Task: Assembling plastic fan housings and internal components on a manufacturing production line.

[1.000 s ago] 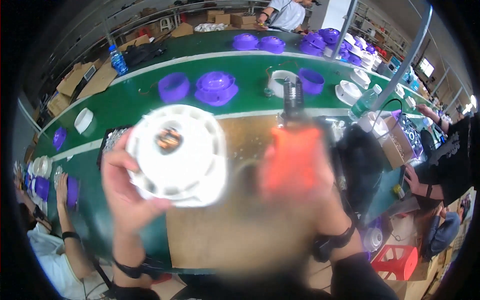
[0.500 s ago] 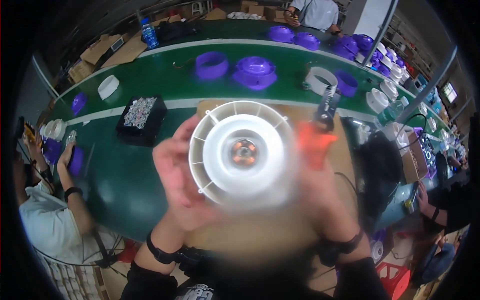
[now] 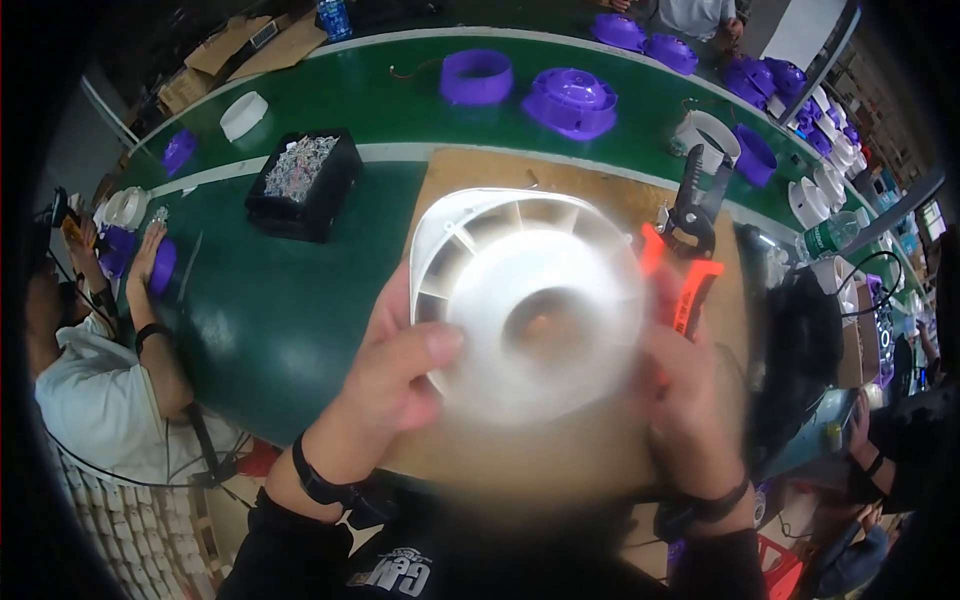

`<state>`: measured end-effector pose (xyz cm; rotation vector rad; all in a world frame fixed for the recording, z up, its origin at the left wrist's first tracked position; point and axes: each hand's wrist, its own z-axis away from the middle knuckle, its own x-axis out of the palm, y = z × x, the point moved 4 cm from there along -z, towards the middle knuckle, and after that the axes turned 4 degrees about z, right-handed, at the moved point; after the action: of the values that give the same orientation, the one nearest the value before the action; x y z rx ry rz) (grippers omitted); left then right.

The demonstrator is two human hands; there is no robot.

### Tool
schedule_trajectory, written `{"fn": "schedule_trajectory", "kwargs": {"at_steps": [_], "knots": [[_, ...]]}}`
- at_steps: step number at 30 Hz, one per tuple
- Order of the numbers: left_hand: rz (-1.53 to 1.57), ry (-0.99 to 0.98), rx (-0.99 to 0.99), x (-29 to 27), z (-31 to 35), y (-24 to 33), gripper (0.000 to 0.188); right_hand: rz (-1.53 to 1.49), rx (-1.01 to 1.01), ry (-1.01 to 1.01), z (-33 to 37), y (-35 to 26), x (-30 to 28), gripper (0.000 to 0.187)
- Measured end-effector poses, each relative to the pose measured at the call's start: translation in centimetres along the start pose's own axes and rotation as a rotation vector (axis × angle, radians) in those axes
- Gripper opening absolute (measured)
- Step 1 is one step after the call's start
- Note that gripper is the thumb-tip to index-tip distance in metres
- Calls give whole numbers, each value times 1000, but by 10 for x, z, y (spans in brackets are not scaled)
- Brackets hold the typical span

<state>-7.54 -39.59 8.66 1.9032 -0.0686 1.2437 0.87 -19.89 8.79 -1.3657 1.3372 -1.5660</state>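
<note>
A white round plastic housing (image 3: 480, 300) with ribs around its rim and a hole in the middle is held up before me, tilted, its lower part blurred. My left hand (image 3: 395, 365) grips its left side, thumb on the front and fingers behind. On the other side my right hand (image 3: 685, 385) is closed round the orange handles of wire strippers (image 3: 690, 225), whose dark jaws point away from me with a gap between them. The right fingers also lie close to the housing's right edge; haze hides whether they touch it.
Beneath my hands lies a brown board (image 3: 450, 185) on the green bench. A black bin (image 3: 310, 190) of small parts stands left of it. Farther back are a purple ring (image 3: 476, 78) and a purple housing (image 3: 572, 103). A co-worker (image 3: 110, 390) sits at the left.
The housing has tilted and turned in my hands. My left thumb has come onto its front. The wire strippers now show sharply with their handles spread. The whole view has shifted.
</note>
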Motion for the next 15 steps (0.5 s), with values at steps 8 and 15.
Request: {"fn": "schedule_trajectory", "kwargs": {"at_steps": [8, 15], "knots": [[-366, 220, 357, -28, -3, 39, 70, -362, 346, -375, 8, -35, 22, 104], [-367, 219, 394, -47, -10, 63, 73, -641, 830, -769, 33, -10, 55, 110]]}}
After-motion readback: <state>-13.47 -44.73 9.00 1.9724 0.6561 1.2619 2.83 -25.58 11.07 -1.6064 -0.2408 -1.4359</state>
